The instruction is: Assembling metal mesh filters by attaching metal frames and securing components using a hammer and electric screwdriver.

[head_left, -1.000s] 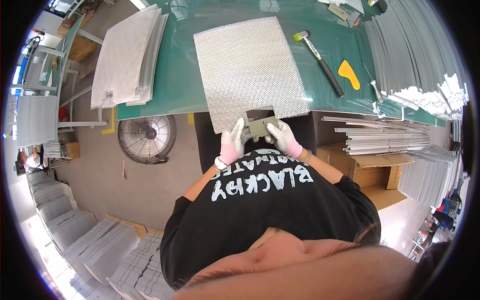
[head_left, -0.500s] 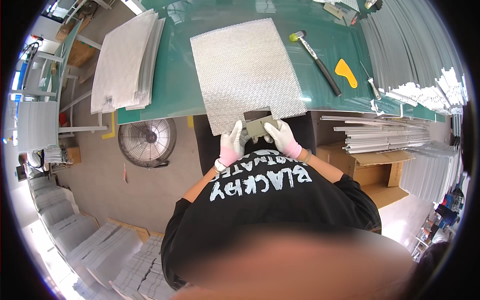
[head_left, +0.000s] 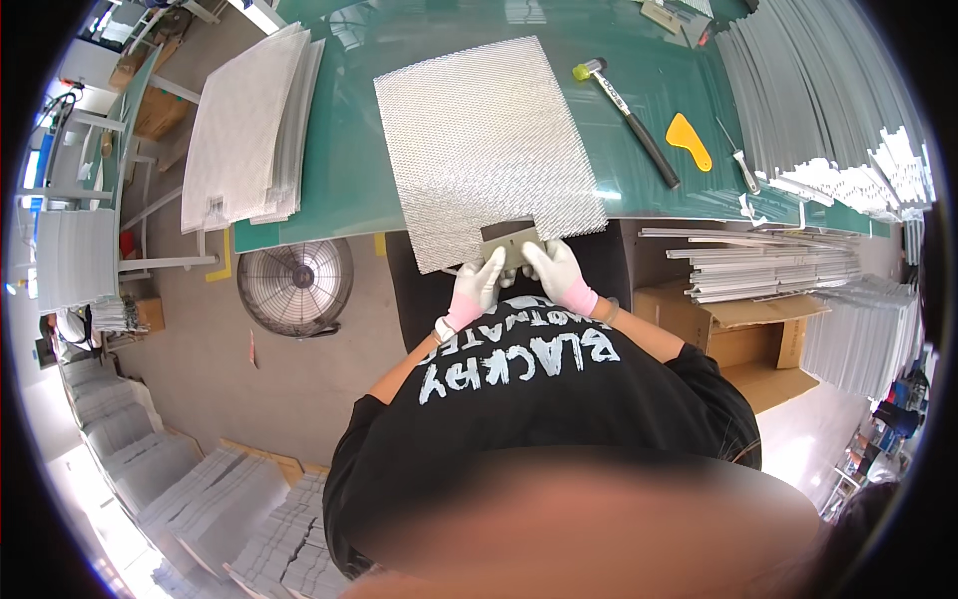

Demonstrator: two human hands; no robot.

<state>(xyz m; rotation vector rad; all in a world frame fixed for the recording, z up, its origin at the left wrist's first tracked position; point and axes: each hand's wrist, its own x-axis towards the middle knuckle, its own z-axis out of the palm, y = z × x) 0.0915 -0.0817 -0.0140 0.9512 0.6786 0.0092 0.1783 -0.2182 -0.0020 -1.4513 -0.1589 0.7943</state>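
A silvery mesh sheet (head_left: 489, 140) lies on the green table, its near edge overhanging toward me. In that edge is a rectangular notch, and a small grey-green flat block (head_left: 512, 250) sits at it. My left hand (head_left: 479, 282), in a white and pink glove, grips the block's left side with the thumb on top. On its right side my right hand (head_left: 556, 273), gloved alike, holds it the same way. The fingers under the block are mostly hidden. Right of the sheet lie a mallet (head_left: 639, 135) with a black handle, a yellow scraper (head_left: 688, 142) and a thin screwdriver (head_left: 743, 168).
A stack of mesh sheets (head_left: 244, 130) overhangs the table's left part. Grey strips (head_left: 798, 90) are piled at the right, with more metal strips (head_left: 758, 262) below the table edge. A floor fan (head_left: 296, 285) stands at lower left, an open cardboard box (head_left: 738, 339) at right.
The block, tilted before, now lies straighter and nearer the notch's edge. My left hand has shifted slightly right, its thumb now on the block. The view has moved slightly.
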